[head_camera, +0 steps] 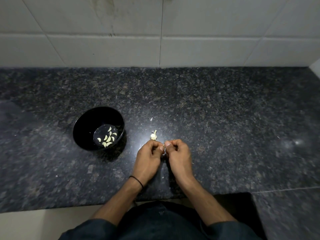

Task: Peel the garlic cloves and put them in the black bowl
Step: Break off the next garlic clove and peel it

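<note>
left hand (150, 155): fingers curled, pinching garlic clove (164, 149) with thumb
right hand (178, 153): same clove pinched from other side (clove mostly hidden between thumbs)
black bowl (83, 125): on counter (225, 110), left of hands, apart; peeled cloves (108, 137) at bottom
garlic bulb (153, 135): on counter just beyond hands
skin scrap (151, 119): farther back

Surface (225, 104): dark speckled granite, polished, running beneath and on every side of the left hand (149, 158) and right hand (178, 156). Glare patch far out to the right of them.
Seam (285, 189) crosses the surface nearer than the right hand, to its right.
Tiled wall (121, 40): white, well beyond both hands, with dark streaks.
Thin black band (136, 181) sits on the wrist behind the left hand.
Pale floor (26, 226): nearer and to the left.
</note>
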